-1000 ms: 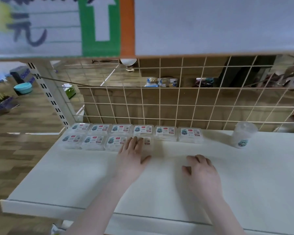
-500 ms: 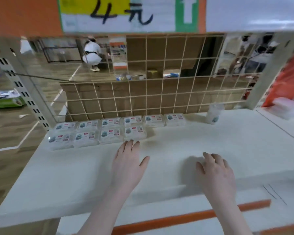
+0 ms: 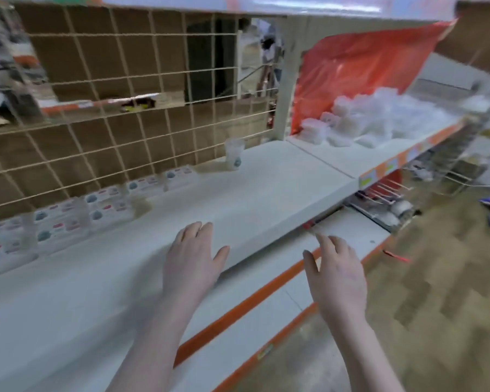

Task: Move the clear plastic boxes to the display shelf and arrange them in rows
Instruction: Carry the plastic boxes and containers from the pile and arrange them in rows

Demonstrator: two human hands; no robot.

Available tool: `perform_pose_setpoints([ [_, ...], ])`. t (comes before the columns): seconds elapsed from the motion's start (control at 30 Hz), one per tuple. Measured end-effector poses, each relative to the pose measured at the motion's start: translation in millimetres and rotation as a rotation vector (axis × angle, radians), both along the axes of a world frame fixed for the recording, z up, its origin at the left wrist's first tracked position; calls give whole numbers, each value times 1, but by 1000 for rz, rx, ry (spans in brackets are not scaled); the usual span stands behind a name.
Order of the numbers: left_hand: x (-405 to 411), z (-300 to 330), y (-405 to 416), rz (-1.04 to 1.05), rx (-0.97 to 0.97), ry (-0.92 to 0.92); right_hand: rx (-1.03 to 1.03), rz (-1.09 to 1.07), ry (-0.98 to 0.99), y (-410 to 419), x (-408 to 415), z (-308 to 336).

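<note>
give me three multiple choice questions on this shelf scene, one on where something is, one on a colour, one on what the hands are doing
1. Where does the loose pile of clear plastic boxes lie?
A. on the floor
B. on the next shelf section to the right, in front of the bag
C. under the left hand

2. What colour is the plastic bag behind that pile?
A. red-orange
B. blue
C. black

3. What are the two hands holding?
A. a box each
B. the cup
C. nothing

Answers:
1. B: the pile lies past the white upright, on the right-hand section.
2. A: the sheet rising behind the pile is red-orange.
3. C: the left hand lies flat on the white display shelf and the right hand hangs open past its front edge; the cup stands alone by the wire grid.
</note>
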State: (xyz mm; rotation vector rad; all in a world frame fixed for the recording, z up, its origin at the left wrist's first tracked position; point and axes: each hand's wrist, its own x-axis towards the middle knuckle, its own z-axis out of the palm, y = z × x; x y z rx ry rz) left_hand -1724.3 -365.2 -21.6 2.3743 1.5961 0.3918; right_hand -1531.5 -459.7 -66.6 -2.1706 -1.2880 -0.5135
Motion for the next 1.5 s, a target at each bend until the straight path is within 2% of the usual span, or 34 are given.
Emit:
perform_pose_setpoints([
  [0.2, 82, 11, -6, -84, 35, -6, 64, -64, -21, -20, 67, 8],
  [0.47, 247, 17, -23, -176, 50, -96, 90, -133, -68, -51, 215, 25],
  [0.77, 376, 20, -26, -171, 54, -116, 101, -150, -81, -54, 345, 28],
  [1.0, 432, 17, 17, -138, 94, -105, 94, -130, -55, -11, 403, 18],
  [1.33, 534, 16, 113, -85, 66, -161, 99, -12, -88, 94, 509, 22],
  [1.5, 561, 24, 148, -28, 100, -150, 90, 19, -63, 139, 555, 26],
])
